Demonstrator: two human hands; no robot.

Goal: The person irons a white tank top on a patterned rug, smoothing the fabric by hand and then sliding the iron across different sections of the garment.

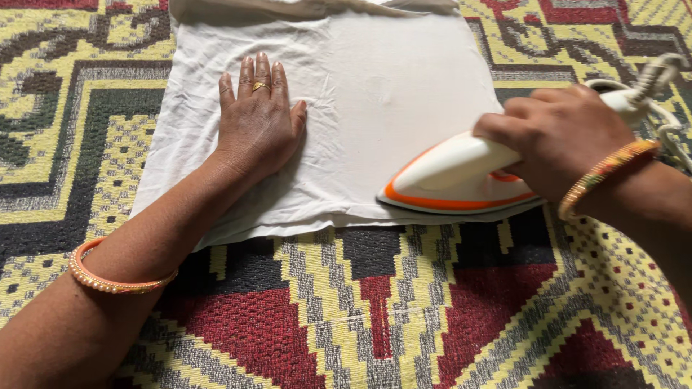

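at the near edge of the white cloth (375, 94) on the patterned mat (404, 310), right hand (559, 140) clenches the iron (458, 176), left hand (259, 122) lies flat, empty; lingering heat might scorch.

Iron (458, 176) handle hidden under the right hand (559, 140); white cloth (375, 94) far edge and cord (667, 108) cut off.

Packages, labels, signs, screens: we find none in this view. We see no printed tag, no sticker, no wrapper, no display anywhere in it.
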